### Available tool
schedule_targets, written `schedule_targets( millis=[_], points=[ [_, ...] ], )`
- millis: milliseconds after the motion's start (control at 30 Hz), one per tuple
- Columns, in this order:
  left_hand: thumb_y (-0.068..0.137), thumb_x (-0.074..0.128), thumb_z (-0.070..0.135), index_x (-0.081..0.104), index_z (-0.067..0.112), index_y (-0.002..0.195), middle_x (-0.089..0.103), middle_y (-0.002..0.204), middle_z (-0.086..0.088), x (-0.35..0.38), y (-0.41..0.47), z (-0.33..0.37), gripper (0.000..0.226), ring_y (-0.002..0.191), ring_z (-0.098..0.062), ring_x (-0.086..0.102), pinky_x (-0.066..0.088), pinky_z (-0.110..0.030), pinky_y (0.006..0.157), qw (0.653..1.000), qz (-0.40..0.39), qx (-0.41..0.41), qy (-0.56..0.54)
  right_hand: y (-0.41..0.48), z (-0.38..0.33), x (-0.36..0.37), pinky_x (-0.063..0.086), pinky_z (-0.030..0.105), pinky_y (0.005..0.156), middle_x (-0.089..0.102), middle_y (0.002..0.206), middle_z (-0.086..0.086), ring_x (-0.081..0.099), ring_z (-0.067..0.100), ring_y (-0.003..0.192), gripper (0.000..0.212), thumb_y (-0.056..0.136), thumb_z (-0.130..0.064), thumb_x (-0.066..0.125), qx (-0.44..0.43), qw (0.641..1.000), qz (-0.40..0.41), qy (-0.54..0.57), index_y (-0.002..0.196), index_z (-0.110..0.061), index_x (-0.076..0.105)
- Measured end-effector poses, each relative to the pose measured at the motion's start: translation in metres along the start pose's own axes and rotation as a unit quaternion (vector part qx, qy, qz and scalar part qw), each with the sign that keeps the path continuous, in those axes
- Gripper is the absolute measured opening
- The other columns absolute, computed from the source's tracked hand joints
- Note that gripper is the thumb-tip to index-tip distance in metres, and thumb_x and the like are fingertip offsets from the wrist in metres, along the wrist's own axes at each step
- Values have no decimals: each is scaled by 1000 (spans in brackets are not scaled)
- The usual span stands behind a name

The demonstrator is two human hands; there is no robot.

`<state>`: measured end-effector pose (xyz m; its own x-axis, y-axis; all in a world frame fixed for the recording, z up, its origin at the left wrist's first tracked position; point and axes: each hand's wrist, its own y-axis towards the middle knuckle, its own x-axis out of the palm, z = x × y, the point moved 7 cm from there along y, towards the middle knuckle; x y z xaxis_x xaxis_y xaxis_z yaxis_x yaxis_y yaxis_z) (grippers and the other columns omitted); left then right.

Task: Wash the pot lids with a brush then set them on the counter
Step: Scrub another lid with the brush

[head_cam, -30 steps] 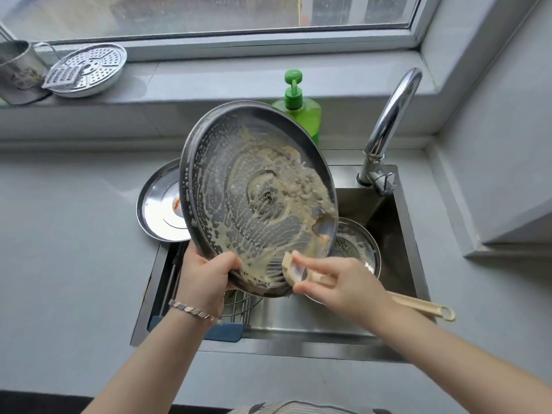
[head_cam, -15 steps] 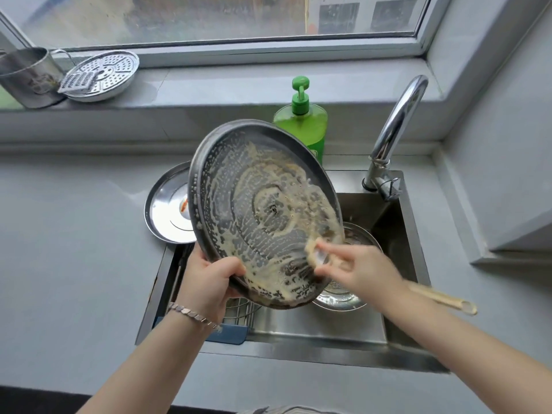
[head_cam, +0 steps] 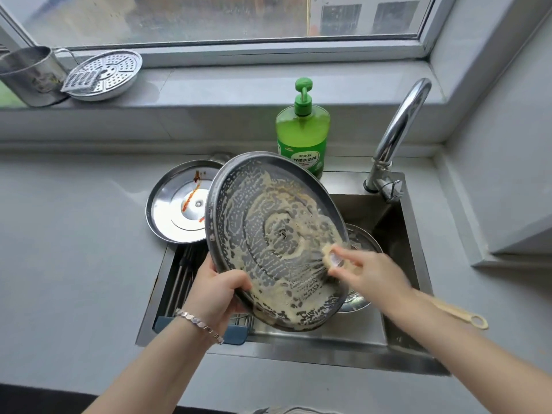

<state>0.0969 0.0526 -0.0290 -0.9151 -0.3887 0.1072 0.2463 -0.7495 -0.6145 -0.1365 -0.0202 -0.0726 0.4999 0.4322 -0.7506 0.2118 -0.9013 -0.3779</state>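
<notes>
Pot lid, the large one, is held tilted up over the sink with its foamy inner face turned toward the person and a little to the right. The left hand grips it at the lower-left rim, with the thumb over the soapy face and the fingers curled behind. The right hand is closed round the brush close to its head (motion blur hides how the fingers sit). The bristles press on the lid's right edge, below and to the right of the centre knob screw.

The brush's long axis runs from that contact point down and to the right, under the forearm, and its looped end pokes out past the sink's right side. So the unscrubbed sweep lies up and to the left of the brush head, across the face toward the holding hand, and the next stroke probably goes that way.

A second lid, streaked with red sauce, lies on the counter at the sink's left corner. A third lid sits in the basin, mostly hidden. I judge the washing to be at an early stage.
</notes>
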Motion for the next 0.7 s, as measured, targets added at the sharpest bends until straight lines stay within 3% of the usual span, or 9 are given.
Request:
schedule_targets(
  millis=[100,200,267,300,367,400,467,600,700],
  points=[
    [74,37,-26,51,9,96,56,90,-17,-1,4,-1,43,78,-35,59,55,-50,58,1000,-2,-4,5,-15,-17,17,48,28,78,65,117,-8,61,11,101,47,81,-50,63,-46,997,-51,23,126,-47,50],
    [74,35,-25,50,3,91,58,79,-15,-7,6,5,36,66,-30,60,53,-41,48,999,-7,-14,41,10,36,-12,48,33,77,66,93,-2,60,21,92,46,84,-50,59,81,991,59,91,128,-37,53],
    [75,33,-24,47,-2,71,54,54,-10,-10,8,11,26,43,-21,56,49,-28,39,998,-10,-35,60,14,65,-13,50,33,75,65,103,2,59,20,92,62,79,-54,63,178,949,80,247,133,-25,50],
    [76,32,-22,42,0,57,47,42,-7,-12,10,15,30,33,-16,49,44,-22,35,997,-6,-47,66,13,71,-4,51,29,63,65,107,4,60,17,84,71,72,-58,68,211,916,66,335,130,-19,52],
    [77,32,-17,33,7,45,37,35,-2,-17,17,24,40,26,-14,41,40,-16,32,995,-5,-67,77,13,73,17,30,15,34,64,78,3,43,7,47,60,64,-54,74,249,836,4,489,103,-10,61],
    [76,32,-15,31,9,47,36,36,-1,-19,21,29,38,26,-14,41,40,-16,32,994,-10,-70,84,10,66,25,20,13,29,55,61,0,30,3,36,44,68,-47,73,263,797,-37,543,88,-10,59],
    [78,32,-10,31,10,54,40,36,0,-19,27,41,31,28,-14,44,42,-17,33,993,-28,-72,90,4,49,33,15,11,26,49,48,-1,24,1,28,26,78,-28,68,275,743,-91,603,73,-9,52],
    [90,37,13,51,6,77,59,47,-3,-8,30,61,20,40,-16,58,51,-22,44,997,-51,-50,22,-1,30,38,14,10,24,46,33,-1,26,1,19,25,89,-7,54,265,726,-85,628,64,-5,47],
    [90,43,37,60,12,109,73,88,-10,2,29,50,36,77,-26,70,58,-39,66,992,-77,-11,-99,8,26,43,16,12,24,38,34,-2,22,1,21,26,85,0,56,245,711,-44,658,62,-4,46]
  ],
)
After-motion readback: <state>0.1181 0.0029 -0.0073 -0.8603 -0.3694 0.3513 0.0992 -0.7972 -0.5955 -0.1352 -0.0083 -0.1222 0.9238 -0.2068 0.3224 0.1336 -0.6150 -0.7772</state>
